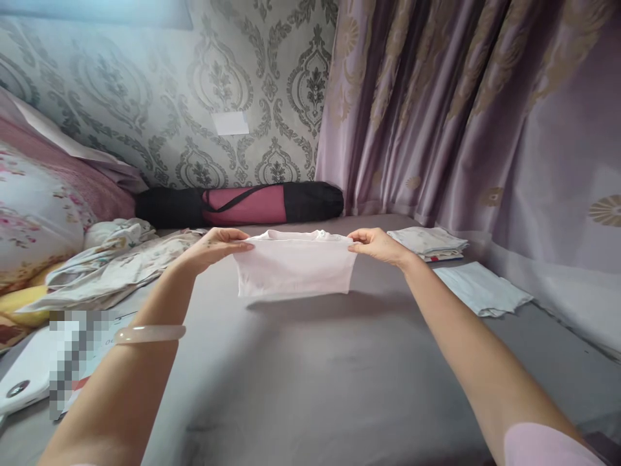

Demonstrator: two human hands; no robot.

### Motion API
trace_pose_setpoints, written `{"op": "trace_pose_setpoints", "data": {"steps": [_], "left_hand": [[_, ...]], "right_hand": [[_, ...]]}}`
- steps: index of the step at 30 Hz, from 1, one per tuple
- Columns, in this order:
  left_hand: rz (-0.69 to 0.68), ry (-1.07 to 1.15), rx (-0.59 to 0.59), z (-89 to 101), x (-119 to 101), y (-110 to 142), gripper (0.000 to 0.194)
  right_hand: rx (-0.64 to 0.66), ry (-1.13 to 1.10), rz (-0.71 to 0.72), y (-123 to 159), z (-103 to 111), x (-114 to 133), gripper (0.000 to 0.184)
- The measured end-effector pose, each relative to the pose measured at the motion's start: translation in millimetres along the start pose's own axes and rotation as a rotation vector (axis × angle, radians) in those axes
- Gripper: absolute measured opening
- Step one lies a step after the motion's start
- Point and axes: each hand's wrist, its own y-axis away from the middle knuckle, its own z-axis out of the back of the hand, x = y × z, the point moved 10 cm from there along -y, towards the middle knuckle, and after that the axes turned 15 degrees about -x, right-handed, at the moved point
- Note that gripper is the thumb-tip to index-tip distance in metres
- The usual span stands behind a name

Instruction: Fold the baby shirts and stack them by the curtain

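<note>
Between my two hands hangs a pale pink shirt [295, 268], folded so that its neckline lies along the top edge. My left hand [220, 247] pinches the upper left corner between thumb and fingers. At the upper right corner my right hand [372, 246] grips the cloth the same way. The lower edge of the shirt hovers a little above the grey bed sheet [310, 382] and casts a shadow there. A light bangle [150, 333] circles my left forearm.
Folded clothes [427, 241] are stacked at the right, with a pale blue folded garment [480, 288] in front. Crumpled clothes [121, 259] lie left beside a floral pillow [39, 200]. A black and pink long bag [242, 206] rests along the wall. A white device [39, 362] sits front left.
</note>
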Motion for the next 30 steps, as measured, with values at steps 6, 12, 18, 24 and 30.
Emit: {"op": "trace_pose_setpoints", "data": {"steps": [6,12,18,24,30], "left_hand": [[-0.201,-0.189,0.072,-7.9,6,52,0.042],[-0.164,-0.311,0.292,-52.6,54,123,0.037],[-0.148,-0.289,0.283,-58.4,68,137,0.035],[-0.029,-0.285,0.233,-49.5,65,132,0.038],[0.142,-0.368,-0.167,-22.0,74,83,0.048]], "right_hand": [[-0.035,0.238,0.353,60,-8,11,0.02],[0.198,0.414,0.434,135,-49,-29,0.034],[0.201,0.474,0.356,147,-52,-39,0.036],[0.204,0.522,0.279,136,-46,-36,0.039],[-0.098,0.585,-0.028,75,-29,-62,0.024]]}}
